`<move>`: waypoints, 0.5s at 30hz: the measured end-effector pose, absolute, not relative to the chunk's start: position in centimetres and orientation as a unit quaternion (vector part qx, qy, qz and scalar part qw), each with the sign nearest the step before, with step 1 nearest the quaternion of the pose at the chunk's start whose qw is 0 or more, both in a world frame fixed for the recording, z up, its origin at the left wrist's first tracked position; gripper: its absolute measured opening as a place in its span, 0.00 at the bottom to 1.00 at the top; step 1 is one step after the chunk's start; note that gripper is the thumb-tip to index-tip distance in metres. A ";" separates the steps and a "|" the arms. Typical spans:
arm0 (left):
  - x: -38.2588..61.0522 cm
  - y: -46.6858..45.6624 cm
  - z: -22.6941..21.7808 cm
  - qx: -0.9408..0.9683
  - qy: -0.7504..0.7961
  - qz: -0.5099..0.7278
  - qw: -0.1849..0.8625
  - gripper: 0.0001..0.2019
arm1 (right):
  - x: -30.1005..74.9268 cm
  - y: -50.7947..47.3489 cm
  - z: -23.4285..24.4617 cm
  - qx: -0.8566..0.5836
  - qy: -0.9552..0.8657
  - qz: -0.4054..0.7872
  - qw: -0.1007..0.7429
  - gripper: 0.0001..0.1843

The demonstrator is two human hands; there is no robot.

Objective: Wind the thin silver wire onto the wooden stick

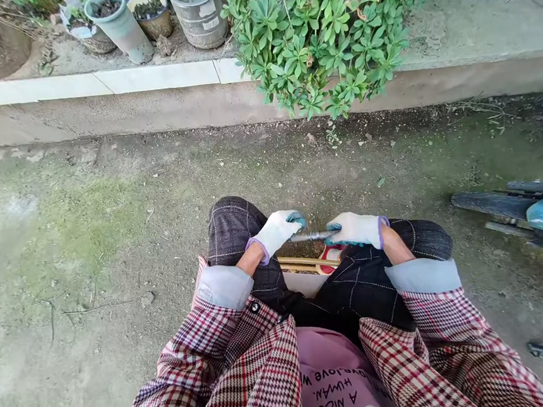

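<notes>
Plaid sleeves (185, 363), cut off below, frame gloved hands (276, 231) (355, 229) holding a silvery rod (313, 236), its right end hidden.

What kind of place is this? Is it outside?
It looks like an outdoor yard, maybe beside a home. The bare ground has greenish patches, and a leafy bush and a pale green pot are along the raised ledge.

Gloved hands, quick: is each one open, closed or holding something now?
Left hand: fingers curled by the grey rod; grip cannot be told.
Right hand: closed, holding the grey rod.
</notes>
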State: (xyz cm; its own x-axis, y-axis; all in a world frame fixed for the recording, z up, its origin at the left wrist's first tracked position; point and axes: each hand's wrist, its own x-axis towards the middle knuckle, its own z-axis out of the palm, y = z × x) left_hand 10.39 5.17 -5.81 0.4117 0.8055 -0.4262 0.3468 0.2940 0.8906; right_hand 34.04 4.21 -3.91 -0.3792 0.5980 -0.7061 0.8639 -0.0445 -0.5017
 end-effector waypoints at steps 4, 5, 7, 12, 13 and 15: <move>10.7 4.6 -5.1 0.556 0.509 0.169 0.635 0.05 | 33.5 5.2 -4.7 0.617 0.706 -0.324 0.127 0.08; 10.8 4.6 -5.0 0.541 0.501 0.166 0.655 0.06 | 33.4 5.3 -4.7 0.639 0.697 -0.308 0.101 0.08; 11.0 4.6 -4.9 0.513 0.469 0.161 0.701 0.11 | 33.1 5.4 -4.4 0.679 0.649 -0.343 -0.003 0.10; 11.4 4.9 -5.6 0.499 0.431 0.213 0.721 0.11 | 32.5 4.7 -3.1 0.606 0.462 -0.604 -0.233 0.21; 11.4 5.1 -5.8 0.504 0.443 0.220 0.708 0.09 | 32.6 4.5 -2.9 0.580 0.452 -0.640 -0.221 0.22; 11.1 5.4 -6.1 0.521 0.460 0.223 0.684 0.05 | 32.9 4.0 -2.7 0.533 0.465 -0.692 -0.144 0.22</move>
